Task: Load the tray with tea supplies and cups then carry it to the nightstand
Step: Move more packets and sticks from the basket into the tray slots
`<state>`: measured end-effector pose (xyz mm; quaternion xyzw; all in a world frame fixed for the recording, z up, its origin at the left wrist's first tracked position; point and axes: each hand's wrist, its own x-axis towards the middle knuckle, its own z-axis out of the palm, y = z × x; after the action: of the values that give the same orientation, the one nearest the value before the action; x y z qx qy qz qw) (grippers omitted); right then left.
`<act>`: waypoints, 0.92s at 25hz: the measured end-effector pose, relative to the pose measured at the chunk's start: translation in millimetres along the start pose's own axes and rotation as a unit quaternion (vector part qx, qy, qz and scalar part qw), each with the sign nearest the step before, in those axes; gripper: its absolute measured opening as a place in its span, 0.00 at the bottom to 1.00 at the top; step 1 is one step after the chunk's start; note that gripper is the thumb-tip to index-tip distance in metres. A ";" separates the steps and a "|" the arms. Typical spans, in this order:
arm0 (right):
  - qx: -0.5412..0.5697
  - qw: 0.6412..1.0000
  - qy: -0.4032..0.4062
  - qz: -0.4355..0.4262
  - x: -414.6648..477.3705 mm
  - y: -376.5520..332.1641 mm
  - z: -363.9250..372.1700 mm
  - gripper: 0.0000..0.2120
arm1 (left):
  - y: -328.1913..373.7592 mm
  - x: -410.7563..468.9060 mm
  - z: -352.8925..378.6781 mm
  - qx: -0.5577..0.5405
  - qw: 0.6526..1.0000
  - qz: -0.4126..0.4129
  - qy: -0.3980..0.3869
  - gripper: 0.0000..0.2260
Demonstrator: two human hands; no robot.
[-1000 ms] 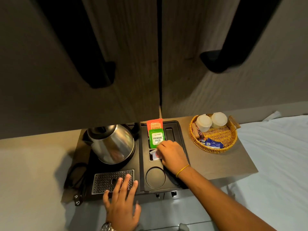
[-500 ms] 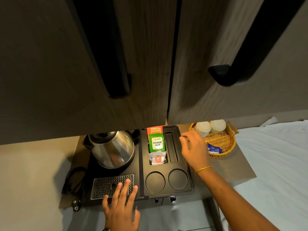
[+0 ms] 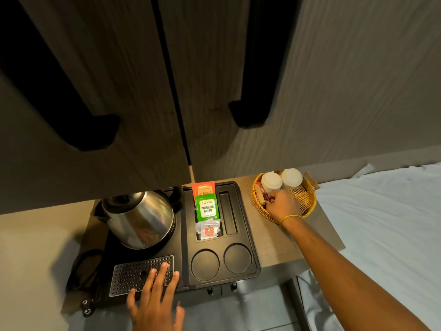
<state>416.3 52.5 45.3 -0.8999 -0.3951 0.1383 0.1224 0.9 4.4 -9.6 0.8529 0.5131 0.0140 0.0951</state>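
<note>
A black tray (image 3: 248,237) sits on a small wooden stand. It carries a steel kettle (image 3: 140,218), a perforated drip grille (image 3: 133,273), an orange tea packet (image 3: 203,188), a green tea packet (image 3: 206,208), a small white sachet (image 3: 208,231) and two bare round cup recesses (image 3: 204,264). To the right, a wicker basket (image 3: 310,206) holds two white lidded cups (image 3: 270,181) and some sachets. My right hand (image 3: 282,206) reaches into the basket, fingers curled over its sachets; whether it grips one is hidden. My left hand (image 3: 155,297) lies flat, fingers spread, on the grille.
Wooden cabinet doors with black handles (image 3: 248,115) hang overhead, close above the tray. A white bed sheet (image 3: 381,223) lies to the right of the stand. A black power cord (image 3: 83,271) loops at the tray's left side.
My right hand has left the tray's sachet slot and moved right into the wicker basket. My left hand has stayed on the grille. The view has shifted right.
</note>
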 end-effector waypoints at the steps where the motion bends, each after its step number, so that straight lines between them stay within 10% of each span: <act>1: 0.002 1.000 -0.007 -0.007 0.9 -2.0 0.7 0.08 | 0.5 -0.7 -0.2 -0.003 1.000 -0.002 0.000 0.42; 23: 0.283 0.952 0.111 0.045 -7.5 4.0 -45.2 0.13 | 0.7 -1.8 -1.1 0.003 1.000 -0.004 0.016 0.38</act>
<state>429.7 39.3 87.2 -0.8551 -0.2824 0.1490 0.4084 0.5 2.7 -8.2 0.8508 0.5179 0.0262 0.0843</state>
